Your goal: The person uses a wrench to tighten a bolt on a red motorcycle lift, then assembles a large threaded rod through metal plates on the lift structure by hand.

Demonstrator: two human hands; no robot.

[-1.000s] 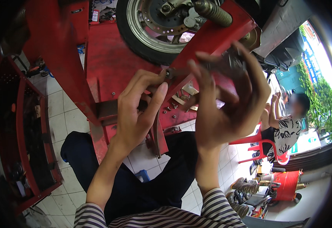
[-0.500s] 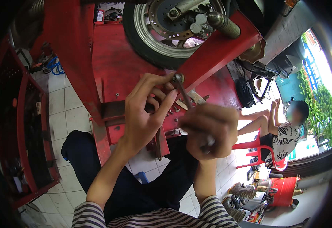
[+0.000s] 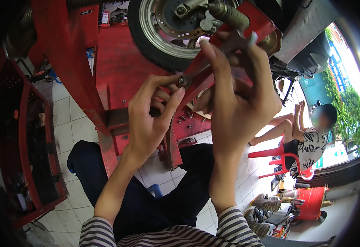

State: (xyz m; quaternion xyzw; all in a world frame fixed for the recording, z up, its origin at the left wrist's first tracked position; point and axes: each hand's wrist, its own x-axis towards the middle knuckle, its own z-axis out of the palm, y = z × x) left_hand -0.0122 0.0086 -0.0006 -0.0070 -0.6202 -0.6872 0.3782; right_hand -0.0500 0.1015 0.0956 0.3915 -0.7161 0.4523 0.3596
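In front of the red stand, my left hand is closed, thumb and forefinger pinching the ring end of a dark metal wrench. A small bolt or nut shows inside that ring; what it is fixed to is hidden. My right hand is raised to the right, its fingers and thumb closed about the wrench's far end, somewhat blurred. Beyond both hands stands a wheel with a black tyre and a brake disc.
A red platform lies beneath the wheel, with several small bolts on it. The red stand's post rises at left, near a red cabinet. At right a person sits on a red chair.
My right hand has swung up and away from me, turning the wrench from pointing down-right to pointing up-right. My left hand has shifted slightly left and keeps its pinch.
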